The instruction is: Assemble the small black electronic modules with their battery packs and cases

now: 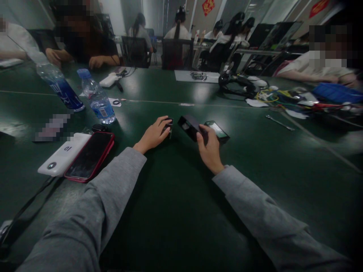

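My left hand (154,134) rests on the dark green table (181,211), its fingers curled round a small black object (168,124). My right hand (209,148) grips a black box-like device (189,126) and tilts it up off the table. Right beside that hand lies a small black device with a shiny screen (217,130). Both arms wear grey sleeves.
At my left lie a red-cased phone (90,155) and a white power bank (64,154), with two water bottles (98,97) behind them. Cables, papers and a blue tray (337,92) crowd the far right, near a metal wrench (279,122). Other people sit around the table.
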Available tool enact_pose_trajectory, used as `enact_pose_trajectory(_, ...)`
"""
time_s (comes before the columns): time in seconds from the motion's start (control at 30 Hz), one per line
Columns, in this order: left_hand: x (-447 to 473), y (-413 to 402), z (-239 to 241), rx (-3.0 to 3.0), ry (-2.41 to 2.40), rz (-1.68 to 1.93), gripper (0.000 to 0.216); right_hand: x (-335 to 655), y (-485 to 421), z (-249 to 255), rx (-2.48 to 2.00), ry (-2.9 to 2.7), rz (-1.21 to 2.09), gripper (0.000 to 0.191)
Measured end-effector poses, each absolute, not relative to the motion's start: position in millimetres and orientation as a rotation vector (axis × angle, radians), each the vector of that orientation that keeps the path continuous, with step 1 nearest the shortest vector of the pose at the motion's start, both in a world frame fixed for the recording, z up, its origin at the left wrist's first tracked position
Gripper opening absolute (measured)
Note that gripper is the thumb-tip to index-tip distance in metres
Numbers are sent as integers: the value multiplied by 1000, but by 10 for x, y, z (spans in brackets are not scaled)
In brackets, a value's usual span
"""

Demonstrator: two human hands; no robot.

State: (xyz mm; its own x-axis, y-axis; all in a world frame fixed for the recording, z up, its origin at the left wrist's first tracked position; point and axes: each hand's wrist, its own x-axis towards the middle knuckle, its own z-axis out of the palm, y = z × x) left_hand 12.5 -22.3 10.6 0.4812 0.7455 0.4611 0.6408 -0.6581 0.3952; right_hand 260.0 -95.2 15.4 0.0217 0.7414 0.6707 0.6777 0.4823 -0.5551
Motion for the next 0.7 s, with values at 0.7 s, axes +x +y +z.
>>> enact_pose_trajectory(0.7,118,-252,156,2559,1180,910,46,2603,-900,43,-1276,-1987,228,42)
